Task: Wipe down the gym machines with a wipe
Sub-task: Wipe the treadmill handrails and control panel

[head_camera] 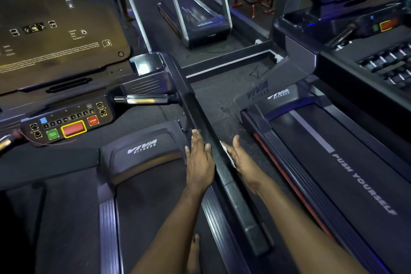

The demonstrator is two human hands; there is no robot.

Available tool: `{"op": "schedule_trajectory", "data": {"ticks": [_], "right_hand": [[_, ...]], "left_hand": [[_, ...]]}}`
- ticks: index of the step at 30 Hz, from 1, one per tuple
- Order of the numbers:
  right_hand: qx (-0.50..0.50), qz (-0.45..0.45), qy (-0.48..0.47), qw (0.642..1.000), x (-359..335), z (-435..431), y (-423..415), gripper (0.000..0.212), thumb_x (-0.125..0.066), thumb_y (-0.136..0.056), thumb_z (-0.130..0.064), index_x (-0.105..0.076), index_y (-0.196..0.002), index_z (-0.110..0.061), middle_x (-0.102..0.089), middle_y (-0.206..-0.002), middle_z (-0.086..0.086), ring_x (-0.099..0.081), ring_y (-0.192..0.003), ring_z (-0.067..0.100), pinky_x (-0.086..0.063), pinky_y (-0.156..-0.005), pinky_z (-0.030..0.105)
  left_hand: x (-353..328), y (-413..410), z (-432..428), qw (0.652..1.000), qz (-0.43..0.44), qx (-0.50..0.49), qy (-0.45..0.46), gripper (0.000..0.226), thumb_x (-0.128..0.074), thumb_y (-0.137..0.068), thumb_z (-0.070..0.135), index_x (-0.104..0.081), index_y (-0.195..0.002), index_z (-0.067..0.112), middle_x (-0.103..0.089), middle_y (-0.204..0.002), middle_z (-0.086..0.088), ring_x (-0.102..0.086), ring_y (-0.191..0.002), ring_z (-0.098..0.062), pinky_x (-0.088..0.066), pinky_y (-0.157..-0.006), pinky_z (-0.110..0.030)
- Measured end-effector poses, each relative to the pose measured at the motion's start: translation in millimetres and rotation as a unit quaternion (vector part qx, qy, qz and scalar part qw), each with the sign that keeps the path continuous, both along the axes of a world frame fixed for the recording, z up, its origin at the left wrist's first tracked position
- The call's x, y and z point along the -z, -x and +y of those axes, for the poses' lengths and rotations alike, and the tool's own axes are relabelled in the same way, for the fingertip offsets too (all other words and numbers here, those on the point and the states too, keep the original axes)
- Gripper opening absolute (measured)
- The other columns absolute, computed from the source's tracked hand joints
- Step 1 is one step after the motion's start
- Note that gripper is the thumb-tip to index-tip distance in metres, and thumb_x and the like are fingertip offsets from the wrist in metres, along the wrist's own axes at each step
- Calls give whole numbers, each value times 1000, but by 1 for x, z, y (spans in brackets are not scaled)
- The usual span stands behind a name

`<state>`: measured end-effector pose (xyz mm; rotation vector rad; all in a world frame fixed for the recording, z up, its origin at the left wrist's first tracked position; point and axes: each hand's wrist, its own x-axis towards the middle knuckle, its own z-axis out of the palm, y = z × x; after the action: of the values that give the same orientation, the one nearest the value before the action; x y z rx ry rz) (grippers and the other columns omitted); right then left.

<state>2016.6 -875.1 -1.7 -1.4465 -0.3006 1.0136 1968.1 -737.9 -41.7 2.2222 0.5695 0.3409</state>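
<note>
Left hand (199,158), right hand (241,158): both outstretched.

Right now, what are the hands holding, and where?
The right hand presses a white wipe against the handrail under its palm; any finger grip is hidden. The left hand lies flat on it, holding nothing.

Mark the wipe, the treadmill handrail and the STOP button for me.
wipe (223,144), head view, white corner showing against the rail.
treadmill handrail (195,109), head view, black padded top face.
STOP button (93,120), head view, middle of its red face.
</note>
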Motion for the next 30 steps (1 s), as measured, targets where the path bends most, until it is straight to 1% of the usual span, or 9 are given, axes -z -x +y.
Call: {"op": "schedule_trajectory", "data": {"ticks": [3, 6, 8, 13, 17, 21, 25, 28, 30], "right_hand": [[19, -10, 18, 1000, 0, -3, 0, 57, -7, -105, -56, -45, -141, -35, -57, -132, -25, -49, -123, -16, -35, -97, 3], [-8, -21, 78, 997, 23, -19, 14, 82, -17, -90, -86, -39, -152, -36, -44, -152, -19, -36, -142, 0, -19, -123, 31], [-20, -14, 78, 997, 41, -34, 21, 100, -21, -78, -97, -32, -157, -36, -32, -161, -15, -28, -149, 5, -15, -126, 45], [-5, 7, 29, 1000, 10, -36, 35, 93, -19, -86, -88, -31, -158, -31, -33, -161, -13, -30, -147, 4, -21, -125, 36], [6, -6, 62, 998, -6, -46, 46, 61, -6, -104, -58, -17, -158, -29, -26, -158, -16, -25, -141, -3, -20, -104, 9], [-5, 9, 64, 998, -5, -72, 64, 67, -6, -103, -60, -25, -158, -27, -29, -145, -24, -31, -130, -7, -25, -100, 11], [3, 23, 18, 1000, -7, -71, 64, 65, -10, -99, -67, -51, -140, -37, -64, -131, -21, -56, -121, -10, -46, -94, 11], [7, 17, 41, 999, -5, -70, 68, 76, -13, -94, -74, -39, -152, -32, -43, -151, -19, -41, -134, -7, -31, -114, 22], [-3, 18, 81, 997, -6, -78, 77, 75, -8, -98, -69, -30, -157, -28, -31, -153, -19, -32, -138, -4, -24, -114, 22]], "left_hand": [[0, 0, -1, 1000, 5, -8, 0, 57, -25, -111, 28, -4, -161, 12, -4, -170, 0, -2, -155, -8, 8, -126, -37], [0, 2, -3, 1000, 11, -16, -3, 57, -23, -111, 31, -5, -162, 13, -6, -170, 0, -3, -155, -9, 7, -127, -40], [0, 2, -2, 999, 23, -21, -6, 57, -22, -111, 33, -6, -162, 13, -7, -170, -1, -4, -156, -10, 8, -126, -39], [6, 24, -15, 999, 16, -31, -23, 64, -22, -109, 42, -5, -162, 10, -10, -169, -4, -5, -154, -7, 9, -124, -31], [7, 55, -47, 1000, -12, -18, -1, 78, -13, -99, 60, -8, -162, 13, -9, -169, 1, -2, -153, -1, 12, -121, -19], [7, 64, -62, 999, 0, -23, 23, 65, -19, -107, 47, -8, -162, 15, -10, -169, 1, -2, -153, -1, 11, -123, -24], [3, 59, -64, 999, 19, -24, 20, 57, -22, -111, 33, -7, -162, 12, -10, -169, -2, -2, -151, -1, 10, -124, -26], [1, 60, -62, 999, 24, -18, 16, 58, -21, -111, 34, -6, -162, 10, -10, -169, -4, -4, -155, -8, 8, -125, -30], [-1, 62, -61, 999, 41, -7, 15, 59, -21, -111, 35, -4, -161, 9, -9, -169, -5, -4, -155, -11, 7, -126, -32]]}}
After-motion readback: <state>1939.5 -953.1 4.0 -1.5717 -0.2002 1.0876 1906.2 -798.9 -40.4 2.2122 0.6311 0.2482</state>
